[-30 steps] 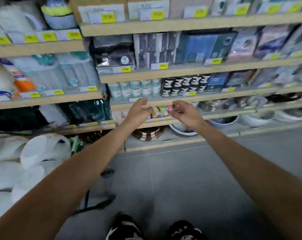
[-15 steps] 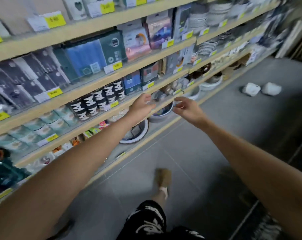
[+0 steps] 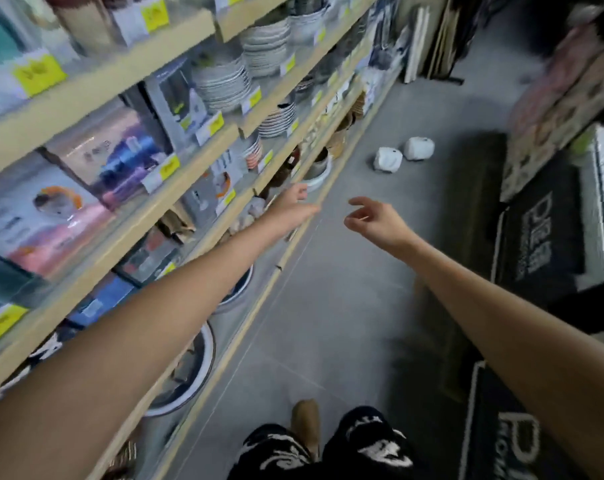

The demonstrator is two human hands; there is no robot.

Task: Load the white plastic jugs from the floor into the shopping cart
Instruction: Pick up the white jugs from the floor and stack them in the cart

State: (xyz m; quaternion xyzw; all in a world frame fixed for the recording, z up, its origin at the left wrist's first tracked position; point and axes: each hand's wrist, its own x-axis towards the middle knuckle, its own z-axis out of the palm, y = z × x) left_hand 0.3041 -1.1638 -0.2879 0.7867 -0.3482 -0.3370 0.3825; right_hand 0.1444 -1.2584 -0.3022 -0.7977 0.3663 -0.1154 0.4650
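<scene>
Two white plastic jugs lie on the grey floor down the aisle, one jug [image 3: 387,160] nearer the shelves and the other jug [image 3: 418,149] just to its right. Both my arms stretch forward toward them. My left hand [image 3: 295,206] is empty with its fingers extended, beside the lower shelf edge. My right hand [image 3: 375,219] is empty too, fingers loosely curled and apart. Both hands are well short of the jugs. No shopping cart is in view.
Wooden shelves [image 3: 196,140] run along the left, stocked with boxed goods, stacked plates and bowls. Dark doormats [image 3: 539,237] and a display [image 3: 556,109] line the right side. The grey floor [image 3: 345,306] runs between them. My legs and a tan shoe [image 3: 305,419] are at the bottom.
The view has swung right along the aisle, bringing the two jugs closer and more central. My hands have spread further apart, and both stay empty.
</scene>
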